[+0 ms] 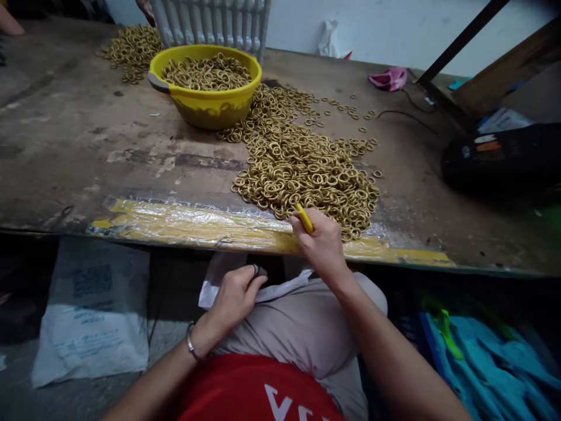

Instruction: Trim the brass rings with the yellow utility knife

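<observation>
My right hand (322, 240) is closed around a slim yellow stick-like tool (304, 218), whose other end is hidden in the fist. It is at the table's front edge, against the near side of a heap of brass-coloured rings (307, 164). Lower down, over my lap, my left hand (239, 292) is curled closed at the rim of a white plastic bag (284, 287). A dark band shows at one of its fingers. Behind the heap stands a yellow basin (214, 108) filled with similar rings.
Yellow tape (184, 225) covers the table edge. A finned metal radiator (213, 23) stands behind the basin, near another ring pile (134, 49) and another person's hand (146, 10). A black device (504, 158) sits right. Below are a white sack (94, 310) and turquoise items (495, 362).
</observation>
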`<state>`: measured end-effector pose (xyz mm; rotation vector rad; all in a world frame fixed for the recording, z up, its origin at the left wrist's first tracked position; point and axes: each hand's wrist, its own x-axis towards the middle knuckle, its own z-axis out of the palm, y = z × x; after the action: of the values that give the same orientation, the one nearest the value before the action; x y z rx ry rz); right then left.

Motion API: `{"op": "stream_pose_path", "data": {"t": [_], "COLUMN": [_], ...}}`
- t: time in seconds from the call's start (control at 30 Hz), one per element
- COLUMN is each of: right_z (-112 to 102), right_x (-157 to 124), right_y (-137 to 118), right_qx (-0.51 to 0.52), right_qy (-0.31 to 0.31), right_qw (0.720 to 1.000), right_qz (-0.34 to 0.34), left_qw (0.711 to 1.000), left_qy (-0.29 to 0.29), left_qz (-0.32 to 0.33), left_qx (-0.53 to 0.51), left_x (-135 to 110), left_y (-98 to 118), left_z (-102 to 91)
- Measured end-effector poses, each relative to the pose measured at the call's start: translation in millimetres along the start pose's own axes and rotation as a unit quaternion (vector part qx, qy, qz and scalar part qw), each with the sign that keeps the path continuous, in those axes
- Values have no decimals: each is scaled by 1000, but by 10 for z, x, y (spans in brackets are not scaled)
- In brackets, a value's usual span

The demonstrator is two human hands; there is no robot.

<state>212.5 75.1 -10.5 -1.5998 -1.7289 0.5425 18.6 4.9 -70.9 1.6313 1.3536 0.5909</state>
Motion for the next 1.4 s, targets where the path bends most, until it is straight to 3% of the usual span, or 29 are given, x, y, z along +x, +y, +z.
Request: {"op": "stream_pose_path", "data": {"t": [0.07,0.17,0.23,0.33,0.47,0.53,0.63,0.73,0.8,0.93,1.2,1.3,1.4], "right_z": [-27,-15,15,69,116,110,44,-64,-124,-165,-104,-129,-218], "right_x": [-102,-264,-354,-448,-516,-531,-541,-574,-614,-680,-613,-510,-345], "right_y": [-87,-240,-314,-354,-336,-339,-371,-385,-362,-290,-287,-188,-27], "right_qx": [191,368,419,454,485,476,393,183,34,-120,-258,-318,-355], "right_qy": [-55,-125,-145,-162,-168,-178,-187,-153,-139,-156,-182,-175,-101], "right_qw": [976,899,867,842,821,827,883,970,989,976,942,929,929], "right_qz": [90,203,229,242,251,240,177,36,-44,-90,-111,-67,-6], "left_qw": [983,923,891,859,843,841,838,836,837,857,946,964,964], "left_qy": [30,39,11,-30,-58,-61,-62,-50,-41,-38,-2,0,-50], "left_qz": [-34,-51,-58,-76,-90,-92,-85,-85,-87,-74,-5,13,19], "left_qx": [-180,-379,-450,-505,-528,-529,-536,-540,-539,-509,-323,-267,-262], "left_x": [-17,21,65,102,76,53,30,22,22,17,24,-22,-87], "left_y": [204,432,504,528,533,545,565,573,566,537,535,597,627], "left_z": [-132,-288,-330,-303,-232,-229,-259,-287,-291,-283,-396,-477,-517]}}
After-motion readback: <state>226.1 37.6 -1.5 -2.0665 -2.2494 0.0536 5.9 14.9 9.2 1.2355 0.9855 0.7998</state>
